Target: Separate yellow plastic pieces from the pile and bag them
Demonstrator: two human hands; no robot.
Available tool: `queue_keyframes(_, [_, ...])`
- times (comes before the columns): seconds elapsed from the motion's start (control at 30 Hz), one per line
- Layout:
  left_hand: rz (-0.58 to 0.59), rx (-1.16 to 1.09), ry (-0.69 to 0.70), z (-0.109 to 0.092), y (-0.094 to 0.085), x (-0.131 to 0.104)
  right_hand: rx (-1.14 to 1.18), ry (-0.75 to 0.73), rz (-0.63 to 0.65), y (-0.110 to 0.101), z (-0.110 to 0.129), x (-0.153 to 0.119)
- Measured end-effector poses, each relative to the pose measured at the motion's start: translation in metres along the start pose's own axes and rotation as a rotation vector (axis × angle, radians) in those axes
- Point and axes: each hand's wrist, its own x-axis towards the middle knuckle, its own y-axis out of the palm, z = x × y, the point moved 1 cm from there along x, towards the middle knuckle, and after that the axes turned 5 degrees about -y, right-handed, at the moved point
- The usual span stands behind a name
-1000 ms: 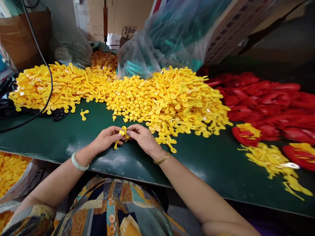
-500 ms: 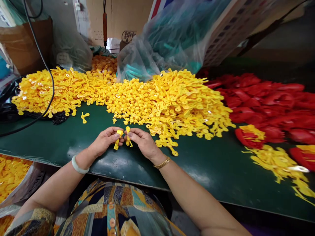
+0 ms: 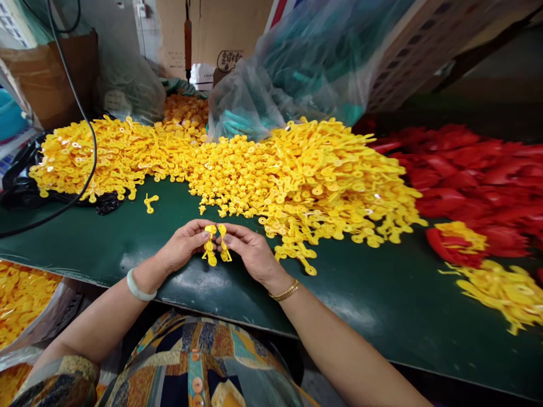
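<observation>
Over the green table (image 3: 161, 237), my left hand (image 3: 185, 244) pinches a small yellow plastic piece (image 3: 210, 246) between thumb and fingers. Close beside it, my right hand (image 3: 250, 251) grips another yellow piece (image 3: 223, 240). The two pieces hang upright side by side, and the fingertips of both hands almost meet. Behind the hands lies a long heap of yellow parts (image 3: 297, 169). One loose yellow part (image 3: 150, 202) rests on the table to the left of the heap.
Red parts (image 3: 462, 169) are piled at the right, with yellow pieces (image 3: 504, 291) in front. A black cable (image 3: 92, 141) crosses the left side. A clear plastic bag (image 3: 288, 85) and an orange-handled tool (image 3: 188, 45) stand or hang behind. A sack of yellow parts (image 3: 25, 299) sits lower left.
The view has shifted, so the scene sits slightly further right. The piece in my left hand has turned and shows more of its lower part; the two pieces are closer together.
</observation>
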Motion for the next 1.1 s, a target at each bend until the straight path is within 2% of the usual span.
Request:
queue_keyframes(0.33, [-0.021, -0.018, -0.012, -0.0018, 0.0001, 0.0006, -0.231, -0.123, 0.001, 0.0031, 0.0049, -0.0035])
queue_keyframes(0.67, [-0.033, 0.036, 0.013, -0.0008, 0.0006, 0.0006, -0.289, -0.134, 0.017, 0.0045, 0.0073, -0.0045])
queue_keyframes(1.1, [-0.085, 0.246, 0.158, 0.0052, 0.0009, 0.0024, -0.48, -0.199, -0.001, 0.0085, 0.0074, -0.0071])
